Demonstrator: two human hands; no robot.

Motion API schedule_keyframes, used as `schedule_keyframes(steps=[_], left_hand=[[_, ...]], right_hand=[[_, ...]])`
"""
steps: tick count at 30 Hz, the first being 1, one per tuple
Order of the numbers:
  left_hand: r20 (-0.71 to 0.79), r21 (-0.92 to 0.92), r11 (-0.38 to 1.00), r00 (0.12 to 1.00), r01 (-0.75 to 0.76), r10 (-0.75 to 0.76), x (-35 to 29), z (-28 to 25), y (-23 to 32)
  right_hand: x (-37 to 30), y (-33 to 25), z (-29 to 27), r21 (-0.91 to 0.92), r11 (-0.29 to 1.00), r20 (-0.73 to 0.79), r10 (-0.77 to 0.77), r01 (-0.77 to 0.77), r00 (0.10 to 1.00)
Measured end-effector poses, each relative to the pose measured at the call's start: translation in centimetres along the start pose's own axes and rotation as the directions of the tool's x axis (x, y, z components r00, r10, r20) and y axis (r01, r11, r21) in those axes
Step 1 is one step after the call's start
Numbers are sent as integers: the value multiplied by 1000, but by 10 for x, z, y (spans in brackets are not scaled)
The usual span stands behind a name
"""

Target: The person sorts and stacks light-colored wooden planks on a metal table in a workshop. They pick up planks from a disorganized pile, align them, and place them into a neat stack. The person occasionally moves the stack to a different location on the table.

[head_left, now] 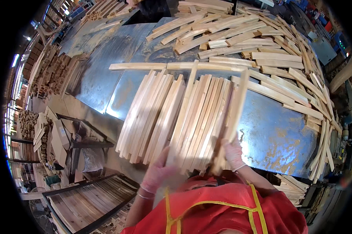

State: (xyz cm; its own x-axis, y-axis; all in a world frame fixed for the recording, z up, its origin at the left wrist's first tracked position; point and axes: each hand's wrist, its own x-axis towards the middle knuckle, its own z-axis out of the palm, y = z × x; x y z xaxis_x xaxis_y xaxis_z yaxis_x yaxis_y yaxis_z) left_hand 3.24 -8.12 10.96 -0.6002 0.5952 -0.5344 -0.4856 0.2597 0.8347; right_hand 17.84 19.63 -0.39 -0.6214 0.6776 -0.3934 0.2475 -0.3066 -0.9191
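Note:
Pale wooden strips lie side by side in a row on a metal-topped table, their near ends toward me. My left hand, in a thin translucent glove, is closed at the near end of a wooden strip that lies over the row. Motion smears its fingertips. On the row's right side my gloved right hand grips another wooden strip, which is tilted and blurred. Past the far ends, a long strip runs crosswise.
A heap of loose strips spreads over the far and right parts of the metal tabletop. At lower left stands a dark-framed rack holding boards. Stacked wood pieces stand farther left.

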Motion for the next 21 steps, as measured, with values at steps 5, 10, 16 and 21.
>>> schedule_keyframes(steps=[5,10,16,21], left_hand=[[-63,848,529,985,-33,163,57,62,-33],[-196,743,664,976,85,94,98,70,-36],[-206,896,444,873,-14,443,79,-11,-2],[-393,916,222,860,335,325,93,-125,3]], right_hand=[[21,0,32,-617,646,668,128,450,733],[35,-66,-4,-543,840,321,208,-1,924],[86,-30,-56,-686,713,143,328,-146,934],[77,-39,46,-463,844,211,401,-271,891]])
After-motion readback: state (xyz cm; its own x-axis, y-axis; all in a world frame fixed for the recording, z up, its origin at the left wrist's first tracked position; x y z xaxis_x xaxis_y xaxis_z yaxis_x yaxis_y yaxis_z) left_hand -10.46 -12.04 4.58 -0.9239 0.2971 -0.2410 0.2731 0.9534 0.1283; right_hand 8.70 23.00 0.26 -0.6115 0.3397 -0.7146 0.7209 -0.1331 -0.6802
